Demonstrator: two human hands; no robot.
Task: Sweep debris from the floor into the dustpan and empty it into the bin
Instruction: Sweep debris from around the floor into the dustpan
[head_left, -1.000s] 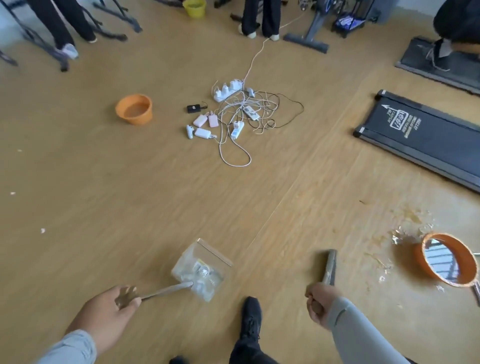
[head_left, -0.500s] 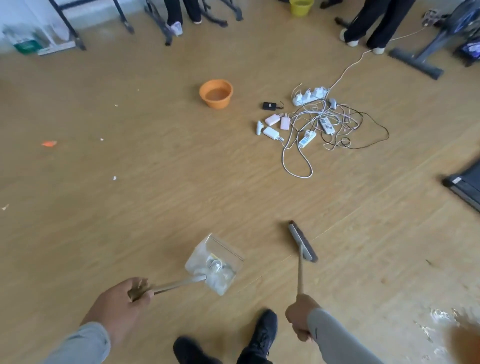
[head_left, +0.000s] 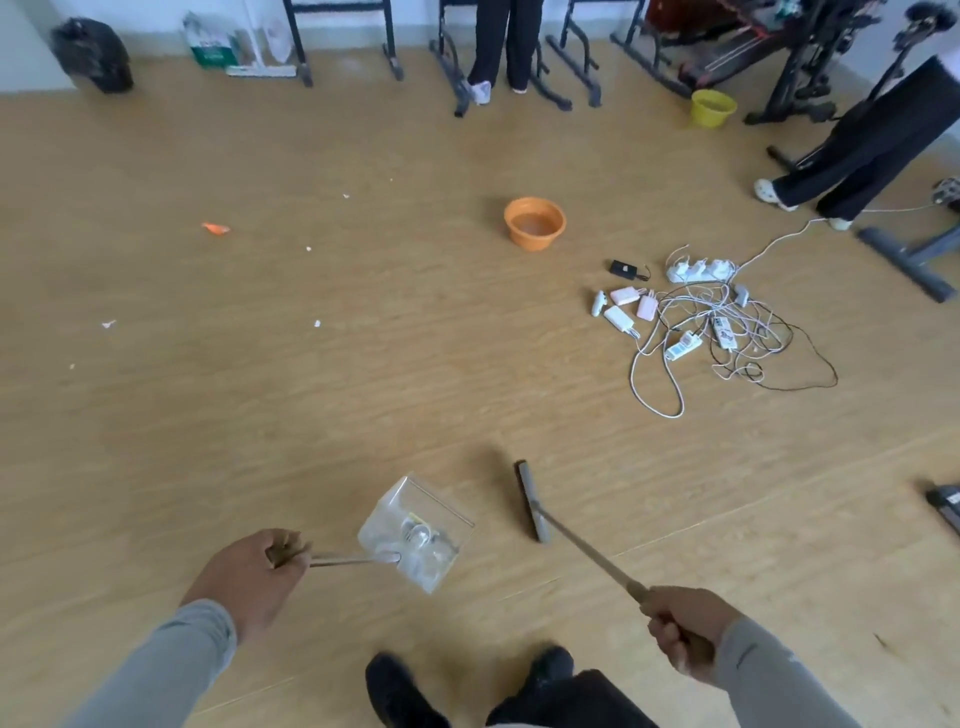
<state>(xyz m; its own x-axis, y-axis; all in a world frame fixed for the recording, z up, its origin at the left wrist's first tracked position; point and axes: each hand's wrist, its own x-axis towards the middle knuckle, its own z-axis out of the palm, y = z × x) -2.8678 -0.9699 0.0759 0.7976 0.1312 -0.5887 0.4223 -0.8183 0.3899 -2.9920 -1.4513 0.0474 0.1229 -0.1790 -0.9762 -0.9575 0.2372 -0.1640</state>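
Observation:
My left hand (head_left: 254, 574) grips the thin metal handle of a clear plastic dustpan (head_left: 415, 530), held low over the wooden floor with pale scraps inside it. My right hand (head_left: 680, 631) is closed around the long handle of a broom whose narrow dark head (head_left: 531, 500) rests on the floor just right of the dustpan. Small white scraps (head_left: 317, 323) and an orange scrap (head_left: 215, 227) lie scattered on the floor to the far left. A black bag-lined bin (head_left: 93, 54) stands at the far left wall.
An orange basin (head_left: 534, 222) sits mid-floor. A tangle of chargers, power strips and cables (head_left: 711, 322) lies to the right. Black metal frame legs (head_left: 389, 52) and people's legs (head_left: 501, 47) line the back; a yellow bucket (head_left: 712, 107) stands far right. My shoes (head_left: 400, 688) are at the bottom.
The view has swung left: the treadmill mat and the near orange basin with its spill have left the frame, the far wall and bin have appeared. The broom head now lies farther out.

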